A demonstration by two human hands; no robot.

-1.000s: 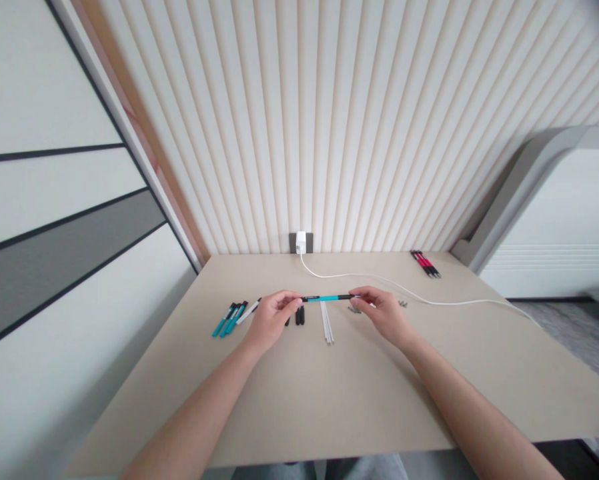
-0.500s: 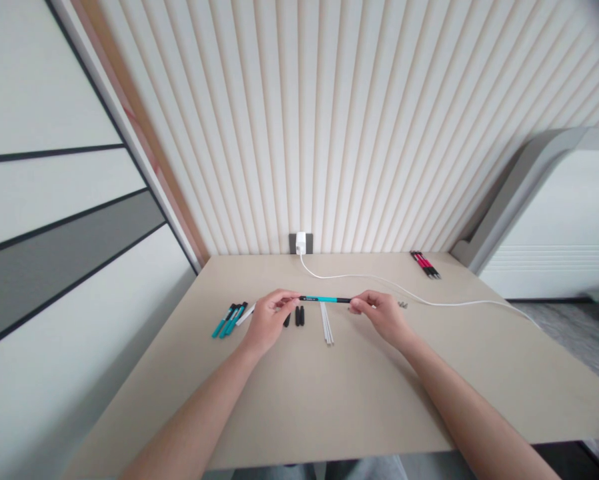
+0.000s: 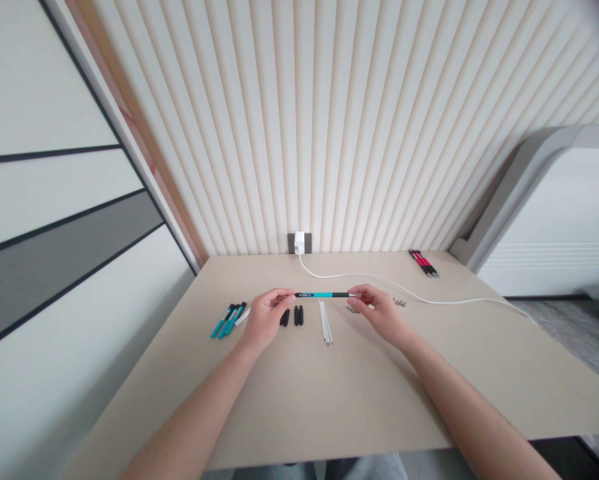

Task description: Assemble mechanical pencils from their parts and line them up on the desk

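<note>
A blue and black pen (image 3: 322, 295) is held level above the table between my two hands. My left hand (image 3: 272, 313) pinches its black left end. At the other end, where a silvery tip shows, the fingers of my right hand (image 3: 375, 310) are closed. Under and beside my left hand lie short black pieces (image 3: 298, 315) and a white strip (image 3: 242, 316). Several blue and black barrels (image 3: 228, 321) rest farther left. Thin white refills (image 3: 325, 323) lie below the pen, and small metal tips (image 3: 399, 303) are beside my right hand.
Red and black pens (image 3: 423, 263) lie at the back right of the table (image 3: 299, 400). A white charger (image 3: 299, 243) is plugged in at the wall, and its cable (image 3: 429, 301) runs across the table to the right edge.
The pen has risen slightly, and its right end now shows a silvery tip near my right fingers. My right hand has shifted a little up and to the left.
</note>
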